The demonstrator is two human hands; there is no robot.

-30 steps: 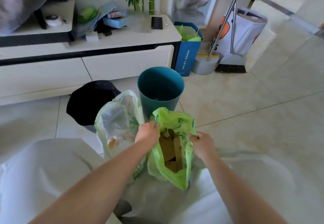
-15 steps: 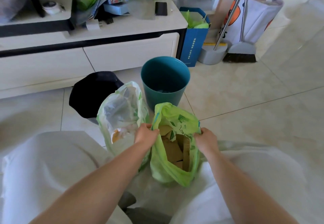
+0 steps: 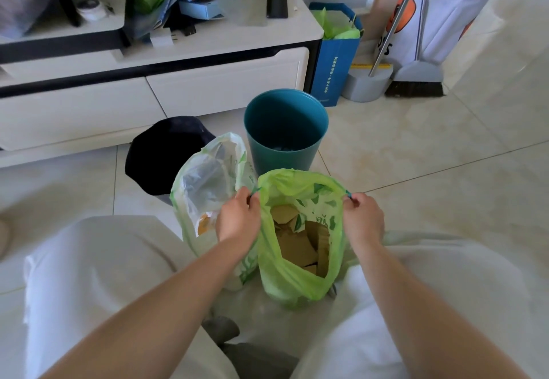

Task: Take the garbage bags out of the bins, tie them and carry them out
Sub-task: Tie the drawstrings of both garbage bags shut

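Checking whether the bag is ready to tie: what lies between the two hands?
Head view: the open mouth of the green garbage bag spans between left hand and right hand, brown cardboard pieces showing inside.

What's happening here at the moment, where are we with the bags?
A person is working on the green garbage bag, which sits on the floor in front of them. The left hand and right hand each pinch a side of its rim, holding the mouth open, with cardboard pieces visible inside. It is not yet tied. A pale bag stands beside it, also open. Behind them the teal bin has no bag in it.
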